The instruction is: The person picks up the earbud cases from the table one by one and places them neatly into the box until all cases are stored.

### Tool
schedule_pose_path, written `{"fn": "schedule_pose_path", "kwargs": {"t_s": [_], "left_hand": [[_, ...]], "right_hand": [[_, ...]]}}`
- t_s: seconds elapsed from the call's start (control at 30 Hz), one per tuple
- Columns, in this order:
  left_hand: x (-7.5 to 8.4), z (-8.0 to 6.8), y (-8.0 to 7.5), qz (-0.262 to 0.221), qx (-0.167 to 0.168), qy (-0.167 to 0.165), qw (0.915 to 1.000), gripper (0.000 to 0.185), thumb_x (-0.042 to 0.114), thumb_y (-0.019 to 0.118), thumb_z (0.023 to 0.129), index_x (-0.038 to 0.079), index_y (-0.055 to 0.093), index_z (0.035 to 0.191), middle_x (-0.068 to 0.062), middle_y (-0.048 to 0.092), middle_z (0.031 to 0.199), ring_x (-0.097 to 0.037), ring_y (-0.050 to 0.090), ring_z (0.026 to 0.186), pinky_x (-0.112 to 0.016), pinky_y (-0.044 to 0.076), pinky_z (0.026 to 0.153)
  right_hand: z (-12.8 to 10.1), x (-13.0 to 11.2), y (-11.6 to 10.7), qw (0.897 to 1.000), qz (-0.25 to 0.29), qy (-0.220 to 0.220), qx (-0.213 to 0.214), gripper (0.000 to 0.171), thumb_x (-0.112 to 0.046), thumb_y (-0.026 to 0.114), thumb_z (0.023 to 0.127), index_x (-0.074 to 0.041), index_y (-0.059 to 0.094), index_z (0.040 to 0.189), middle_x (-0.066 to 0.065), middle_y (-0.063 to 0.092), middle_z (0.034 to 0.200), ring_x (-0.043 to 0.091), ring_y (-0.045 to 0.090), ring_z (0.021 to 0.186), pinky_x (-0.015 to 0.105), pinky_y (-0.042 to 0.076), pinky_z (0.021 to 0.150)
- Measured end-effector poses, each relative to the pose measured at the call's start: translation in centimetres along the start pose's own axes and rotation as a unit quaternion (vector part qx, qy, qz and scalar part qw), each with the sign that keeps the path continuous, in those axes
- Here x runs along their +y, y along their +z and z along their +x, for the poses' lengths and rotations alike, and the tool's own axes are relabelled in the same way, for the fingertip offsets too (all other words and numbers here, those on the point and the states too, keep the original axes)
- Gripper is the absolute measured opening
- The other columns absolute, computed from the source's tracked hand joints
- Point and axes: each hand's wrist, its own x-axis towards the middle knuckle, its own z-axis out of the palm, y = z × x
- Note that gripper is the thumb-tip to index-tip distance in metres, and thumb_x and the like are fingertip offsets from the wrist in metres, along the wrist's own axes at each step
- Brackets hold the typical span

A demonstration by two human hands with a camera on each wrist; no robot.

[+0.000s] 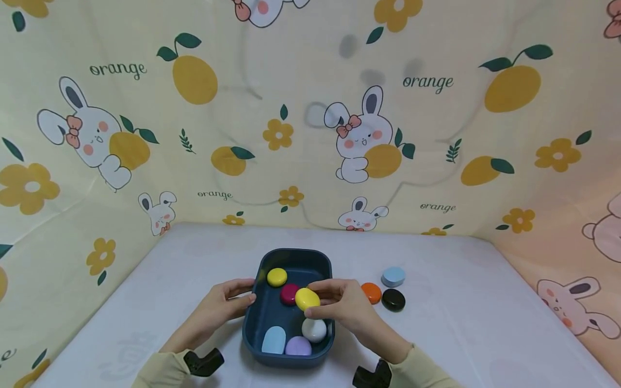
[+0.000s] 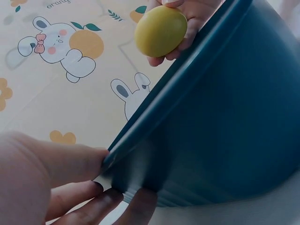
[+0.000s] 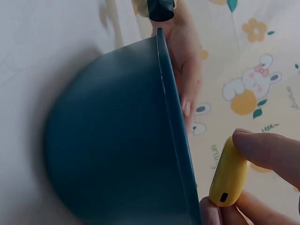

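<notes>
My left hand grips the left side of a dark blue box, thumb at the rim and fingers against the outer wall. My right hand pinches a smooth yellow disc between thumb and fingers, above the rim on the box's right side. A small black slot shows on the disc's edge in the right wrist view. Inside the box lie another yellow disc, a dark red disc partly hidden by the held one, a white disc, a lilac disc and a light blue round-topped piece.
To the right of the box, on the white tabletop, lie a light blue disc, an orange disc partly behind the right hand, and a black disc. A patterned cloth hangs behind and at both sides.
</notes>
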Motion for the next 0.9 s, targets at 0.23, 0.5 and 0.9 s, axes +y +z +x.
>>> {"fn": "schedule_pose_path", "kwargs": {"t_s": [0.23, 0.5, 0.9], "left_hand": [[0.1, -0.2, 0.1, -0.004, 0.009, -0.003, 1.0, 0.047, 0.015, 0.067, 0.095, -0.001, 0.053, 0.137, -0.02, 0.054, 0.136, -0.032, 0.061, 0.113, -0.041, 0.057, 0.087], [0.1, 0.0, 0.1, -0.001, 0.005, -0.004, 1.0, 0.047, 0.017, 0.067, 0.096, 0.0, 0.053, 0.137, -0.019, 0.054, 0.136, -0.032, 0.061, 0.114, -0.041, 0.056, 0.087], [0.3, -0.2, 0.2, 0.001, 0.011, -0.008, 0.9999, 0.045, 0.016, 0.066, 0.096, 0.001, 0.054, 0.137, -0.018, 0.055, 0.135, -0.032, 0.061, 0.114, -0.042, 0.057, 0.086]], "right_hand": [[0.1, 0.0, 0.6, 1.0, 0.004, 0.001, -0.006, 0.045, -0.013, 0.087, 0.076, -0.006, 0.069, 0.117, 0.008, 0.069, 0.11, 0.025, 0.067, 0.092, 0.031, 0.057, 0.085], [0.5, 0.0, 1.0, 0.999, -0.037, -0.011, -0.011, 0.042, -0.013, 0.088, 0.074, -0.008, 0.07, 0.112, 0.005, 0.069, 0.107, 0.025, 0.066, 0.089, 0.032, 0.057, 0.084], [1.1, -0.1, 1.6, 0.993, -0.111, -0.026, -0.029, 0.045, -0.01, 0.088, 0.073, -0.008, 0.071, 0.114, 0.001, 0.068, 0.108, 0.02, 0.066, 0.089, 0.038, 0.056, 0.087]]}}
